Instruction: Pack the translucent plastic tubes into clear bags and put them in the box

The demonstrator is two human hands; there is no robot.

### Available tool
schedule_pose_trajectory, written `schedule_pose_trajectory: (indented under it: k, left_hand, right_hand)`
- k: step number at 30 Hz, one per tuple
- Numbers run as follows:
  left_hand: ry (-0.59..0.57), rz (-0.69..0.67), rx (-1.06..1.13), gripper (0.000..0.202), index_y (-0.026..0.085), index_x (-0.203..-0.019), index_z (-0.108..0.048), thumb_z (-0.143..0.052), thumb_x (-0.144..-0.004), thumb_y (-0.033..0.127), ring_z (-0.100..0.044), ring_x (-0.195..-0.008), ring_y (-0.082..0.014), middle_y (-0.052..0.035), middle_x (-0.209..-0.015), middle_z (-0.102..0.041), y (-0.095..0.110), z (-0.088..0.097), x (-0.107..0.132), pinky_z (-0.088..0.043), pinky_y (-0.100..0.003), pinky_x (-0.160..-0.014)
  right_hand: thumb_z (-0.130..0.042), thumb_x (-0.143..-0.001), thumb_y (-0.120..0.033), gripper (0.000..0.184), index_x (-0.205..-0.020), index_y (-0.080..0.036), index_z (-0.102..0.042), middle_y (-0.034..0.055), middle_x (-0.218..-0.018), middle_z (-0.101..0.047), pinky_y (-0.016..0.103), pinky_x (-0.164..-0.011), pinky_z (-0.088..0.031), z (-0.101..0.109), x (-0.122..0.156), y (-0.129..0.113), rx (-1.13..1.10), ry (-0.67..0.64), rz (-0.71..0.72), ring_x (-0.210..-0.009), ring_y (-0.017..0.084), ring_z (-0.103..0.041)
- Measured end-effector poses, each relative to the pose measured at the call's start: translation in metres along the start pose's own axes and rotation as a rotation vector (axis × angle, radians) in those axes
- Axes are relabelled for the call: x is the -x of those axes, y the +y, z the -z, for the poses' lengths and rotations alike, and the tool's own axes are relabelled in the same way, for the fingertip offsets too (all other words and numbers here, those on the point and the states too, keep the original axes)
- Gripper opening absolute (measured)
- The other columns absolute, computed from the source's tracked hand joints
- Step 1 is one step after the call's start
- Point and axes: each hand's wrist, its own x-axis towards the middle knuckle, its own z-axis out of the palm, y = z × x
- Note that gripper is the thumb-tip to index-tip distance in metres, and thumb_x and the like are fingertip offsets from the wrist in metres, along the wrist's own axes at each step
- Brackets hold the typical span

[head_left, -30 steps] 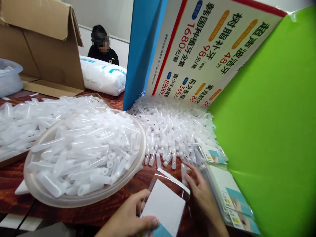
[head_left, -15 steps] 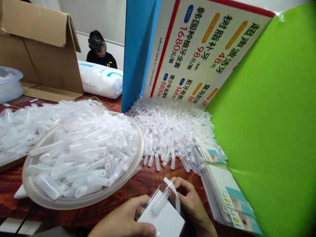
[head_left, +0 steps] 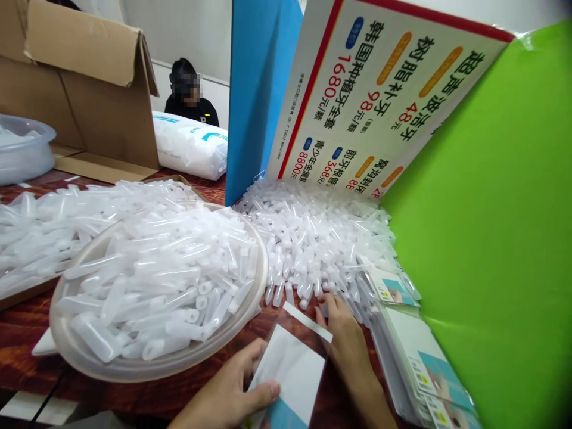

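Observation:
My left hand (head_left: 243, 384) grips a clear plastic bag with a white and teal card (head_left: 290, 366) inside, thumb flat on its face. A white strip (head_left: 307, 322) runs across the bag's top flap. My right hand (head_left: 344, 333) is just beyond the bag, its fingertips at the near edge of a heap of translucent white plastic tubes (head_left: 313, 238). Its thumb and forefinger look apart, with nothing visibly held; the strip hides part of the thumb side.
A round tub (head_left: 263, 256) heaped with similar tubes stands left, beside another tube pile (head_left: 36, 238). Stacked bagged cards (head_left: 415, 351) lie right, along a green panel (head_left: 500, 208). Behind are a printed board (head_left: 330, 89), a cardboard box (head_left: 107, 119), a white sack (head_left: 192, 143) and a seated person (head_left: 187, 95).
My right hand has left the bag's opening and moved forward to the tube heap. The small tube seen over the card earlier no longer shows there. My left hand keeps hold of the bag.

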Motion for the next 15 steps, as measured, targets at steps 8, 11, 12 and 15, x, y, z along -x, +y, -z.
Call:
schedule_pose_trajectory:
  k: [8, 11, 12, 15]
  left_hand:
    - [0.006, -0.02, 0.027, 0.062, 0.019, -0.134, -0.058, -0.077, -0.082, 0.046, -0.064, -0.115, -0.0279, -0.0094, -0.128, -0.068, -0.004, 0.009, 0.009, -0.046, -0.037, -0.102]
    - [-0.02, -0.024, 0.032, 0.061, 0.018, -0.132, -0.061, -0.078, -0.081, 0.047, -0.064, -0.114, -0.029, -0.0086, -0.123, -0.071, -0.003, 0.01, 0.011, -0.048, -0.034, -0.095]
    - [-0.024, -0.026, 0.03, 0.06, 0.018, -0.13, -0.062, -0.079, -0.08, 0.047, -0.065, -0.113, -0.0295, -0.0082, -0.121, -0.071, -0.002, 0.011, 0.011, -0.048, -0.033, -0.093]
    - [-0.001, 0.03, 0.025, 0.059, 0.019, -0.124, -0.067, -0.083, -0.074, 0.047, -0.066, -0.112, -0.0302, -0.0064, -0.117, -0.074, -0.002, 0.01, 0.013, -0.048, -0.033, -0.092]
  right_hand:
    - [-0.061, -0.093, -0.043, 0.024, -0.106, -0.024, -0.068, 0.0098, -0.109, -0.071, 0.041, -0.089, -0.056, 0.024, 0.02, 0.007, -0.663, -0.164, -0.051, -0.101, 0.029, -0.068]
    - [-0.068, -0.089, -0.042, 0.019, -0.094, -0.025, -0.075, 0.0089, -0.108, -0.069, 0.04, -0.091, -0.056, 0.036, 0.026, -0.008, -0.877, -0.316, 0.068, -0.104, 0.03, -0.067]
    - [-0.07, -0.088, -0.042, 0.019, -0.093, -0.025, -0.076, 0.0091, -0.108, -0.068, 0.04, -0.09, -0.056, 0.039, 0.027, -0.013, -0.935, -0.33, 0.063, -0.104, 0.031, -0.067]
    - [-0.076, -0.082, -0.044, 0.024, -0.1, -0.028, -0.073, 0.0078, -0.108, -0.07, 0.04, -0.08, -0.06, 0.039, 0.029, -0.023, -1.079, -0.258, -0.134, -0.1, 0.031, -0.069]
